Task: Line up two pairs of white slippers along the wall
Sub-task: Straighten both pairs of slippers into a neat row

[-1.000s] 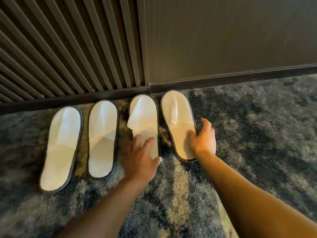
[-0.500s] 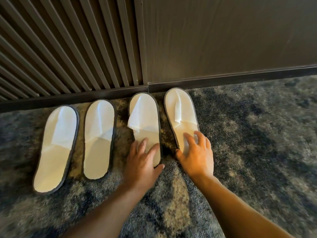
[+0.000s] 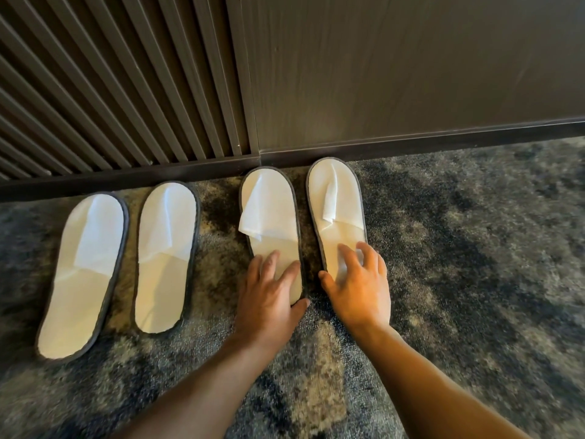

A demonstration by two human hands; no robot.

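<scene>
Slippers (image 3: pixel 164 255) in two pairs lie toes-first along the wall (image 3: pixel 411 74), nearly aligned; left hand (image 3: pixel 269 296) and right hand (image 3: pixel 357 289) rest flat and spread, gripping nothing, on the right pair's heels, apparently for final straightening.

Single head view, steeply down and forward, near floor by wall (image 3: pixel 411 74).
</scene>
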